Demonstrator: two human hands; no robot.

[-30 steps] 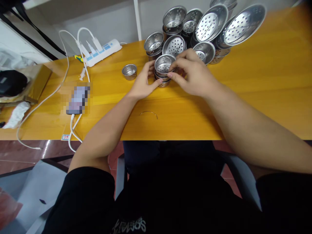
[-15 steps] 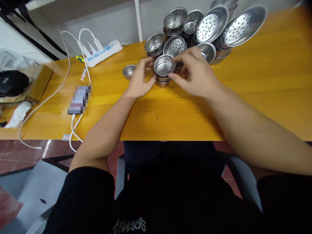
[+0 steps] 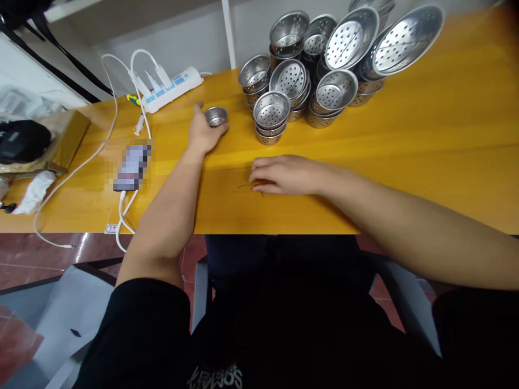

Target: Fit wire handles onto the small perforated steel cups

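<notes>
My left hand (image 3: 205, 131) is at a small metal cup (image 3: 216, 114) on the table, its thumb along the near side and a finger spread out to the left. The cup still rests on the tabletop. My right hand (image 3: 273, 175) hovers low over a thin curved wire (image 3: 242, 187), fingers bent and a gap showing between thumb and forefinger. Part of the wire is hidden by those fingers. Just beyond the right hand stands a short stack of perforated metal cups (image 3: 271, 112), touched by neither hand.
More stacks of perforated cups (image 3: 290, 81) crowd the back of the yellow table (image 3: 425, 135), with large tilted ones (image 3: 407, 40) at right. On the left are a power strip (image 3: 174, 89), a phone (image 3: 132, 167) with a white cable, and a small syringe (image 3: 139, 124).
Both hands have left the short stack of cups. The left moved left to the small cup; the right came down and nearer, over the wire.
</notes>
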